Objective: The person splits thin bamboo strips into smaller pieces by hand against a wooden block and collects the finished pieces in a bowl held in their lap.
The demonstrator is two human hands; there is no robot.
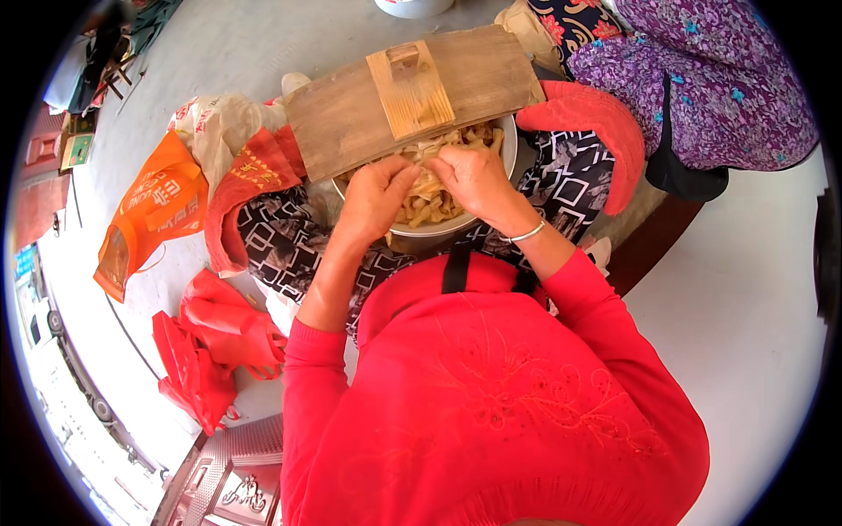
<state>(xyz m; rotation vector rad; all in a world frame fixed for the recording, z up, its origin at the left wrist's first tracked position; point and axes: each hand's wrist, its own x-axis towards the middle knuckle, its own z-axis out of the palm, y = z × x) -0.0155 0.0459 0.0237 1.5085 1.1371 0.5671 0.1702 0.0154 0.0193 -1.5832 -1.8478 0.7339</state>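
A round white-rimmed basin (pixel 438 230) rests at my lap, full of pale yellow-brown strips (pixel 427 208) whose exact kind I cannot make out. Above these strips my left hand (pixel 379 188) is closed in a pinch. Close beside it, my right hand (pixel 478 180) is pinched too, with a bracelet on its wrist. A pale piece like the strips shows between the two hands, its ends hidden by my fingers. Across the far part of the basin lies a wide wooden board (pixel 333 114), with a lighter wooden crosspiece (pixel 410 92) fixed on it.
Red padded cloths (pixel 605 131) cover my knees. Left of me are an orange bag (pixel 153 215), a whitish plastic bag (pixel 219 127) and red bags (pixel 215 337) on the floor. Someone in purple floral clothing (pixel 702 88) is at the far right. A pale tub (pixel 414 7) stands beyond the board.
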